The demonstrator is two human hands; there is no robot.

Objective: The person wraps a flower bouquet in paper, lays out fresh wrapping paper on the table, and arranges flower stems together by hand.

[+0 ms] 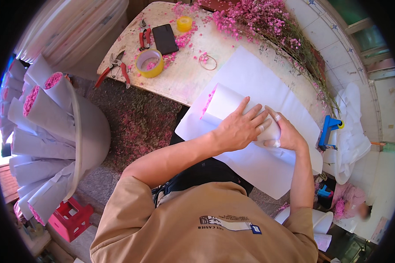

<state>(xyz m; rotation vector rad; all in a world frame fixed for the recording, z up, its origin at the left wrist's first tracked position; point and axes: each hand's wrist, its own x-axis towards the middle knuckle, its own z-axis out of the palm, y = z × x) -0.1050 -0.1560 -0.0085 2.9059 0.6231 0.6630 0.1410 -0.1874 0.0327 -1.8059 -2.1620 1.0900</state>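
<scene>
A white paper bundle (228, 103), with pink blossoms showing at its left end, lies rolled on a large white sheet (254, 171) at the table's front edge. My left hand (241, 125) rests across the roll, fingers spread over the paper, small white wraps on some of them. My right hand (283, 131) grips the right end of the roll, thumb and fingers bent around it, also with white wraps on fingers. Long stems with pink flowers (259, 19) lie behind, along the back of the table.
The worktable (180, 83) holds pruners (112, 70), a phone (164, 38), tape rolls (149, 61) and a blue tape dispenser (329, 131). A tub (94, 127) of wrapped bundles and a red stool (70, 217) stand left. Another person (351, 199) is at right.
</scene>
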